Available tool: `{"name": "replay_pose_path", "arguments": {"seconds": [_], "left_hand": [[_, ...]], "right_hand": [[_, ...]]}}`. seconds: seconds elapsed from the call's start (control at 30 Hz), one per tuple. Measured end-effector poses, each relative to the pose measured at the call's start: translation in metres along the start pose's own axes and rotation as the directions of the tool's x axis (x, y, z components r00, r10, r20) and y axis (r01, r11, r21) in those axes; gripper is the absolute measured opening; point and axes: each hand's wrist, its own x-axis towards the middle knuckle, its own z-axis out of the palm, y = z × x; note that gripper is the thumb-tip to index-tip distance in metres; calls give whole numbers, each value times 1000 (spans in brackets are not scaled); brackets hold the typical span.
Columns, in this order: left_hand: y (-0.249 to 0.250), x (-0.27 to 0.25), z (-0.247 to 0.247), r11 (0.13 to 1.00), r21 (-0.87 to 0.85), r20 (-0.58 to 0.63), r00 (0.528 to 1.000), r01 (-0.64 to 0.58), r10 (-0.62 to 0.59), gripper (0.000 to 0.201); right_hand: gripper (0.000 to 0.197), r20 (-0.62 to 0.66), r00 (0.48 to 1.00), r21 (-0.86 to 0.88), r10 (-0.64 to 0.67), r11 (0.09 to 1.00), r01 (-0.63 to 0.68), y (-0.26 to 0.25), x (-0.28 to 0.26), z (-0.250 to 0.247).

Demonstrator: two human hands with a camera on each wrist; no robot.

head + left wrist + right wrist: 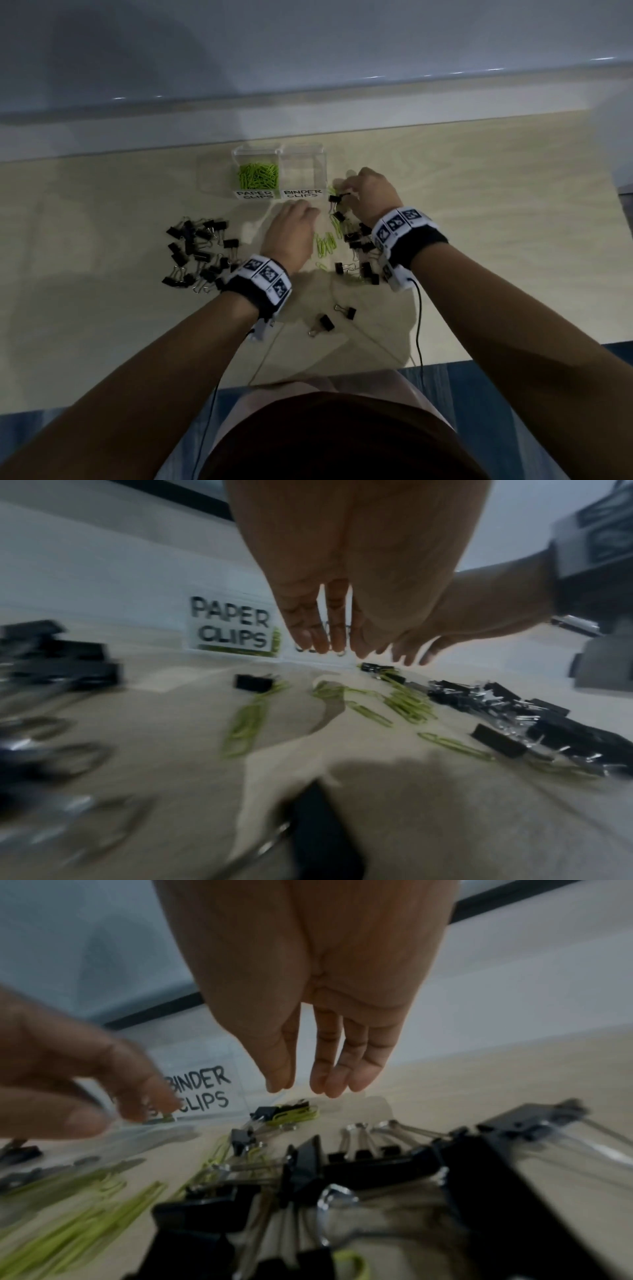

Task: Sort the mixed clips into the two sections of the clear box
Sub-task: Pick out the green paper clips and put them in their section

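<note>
Head view, lower centre: two black metal binder clips loose on the beige wooden table. Mid-frame: left hand and right hand, fingers straight, holding nothing, over scattered green wire paper clips. Above centre: clear plastic two-section box, green clips in its left section.

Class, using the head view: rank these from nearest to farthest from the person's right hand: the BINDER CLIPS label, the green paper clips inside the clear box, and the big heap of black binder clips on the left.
1. White BINDER CLIPS label, just left of the right hand.
2. Green paper clips in the clear box's left section.
3. Heap of black binder clips, far left on the table.
</note>
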Motion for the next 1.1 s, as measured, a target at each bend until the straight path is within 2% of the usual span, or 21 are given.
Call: {"name": "replay_pose_path", "arguments": {"seconds": [0.1,0.2,0.3,0.37,0.43,0.53,0.6,0.67,0.73,0.83,0.9,1.0,1.1], "left_hand": [[21,20,8,990,81,108,989,-113,104,54],[27,31,15,982,150,162,983,-114,89,58],[30,32,16,981,167,156,985,-96,70,57],[31,32,13,980,185,134,990,-78,53,53],[31,33,12,978,204,112,993,-49,27,51],[27,32,12,973,229,107,994,-18,-7,42],[20,29,13,979,205,96,995,4,-24,29],[12,26,16,988,142,55,996,55,-63,17],[6,23,17,992,42,2,993,116,-116,11],[0,14,11,979,-99,-63,980,180,-186,12],[-10,5,5,967,-154,-141,964,204,-225,8],[-34,-7,0,947,-152,-181,935,282,-307,6],[-41,-11,-2,963,-95,-168,949,253,-266,6]], "right_hand": [[23,42,999,-90,28,996,-24,-7,7,0],[20,61,997,-105,38,994,-32,-6,10,-2],[9,69,994,-19,88,996,-87,3,9,-6],[3,52,988,89,148,984,-153,12,6,-10],[6,-12,982,159,189,970,-184,27,-1,-14],[5,-88,978,112,187,978,-177,46,-15,-14],[7,-100,987,68,125,991,-118,50,-28,-9],[11,-67,998,13,18,1000,-17,44,-42,-1],[18,-4,999,-62,-36,997,36,33,-51,8],[28,43,999,-105,-10,994,14,21,-54,20],[26,46,999,-86,-1,996,5,18,-52,23],[15,39,999,-29,-23,999,24,28,-52,20],[12,26,1000,47,-7,999,5,46,-58,15]]}}
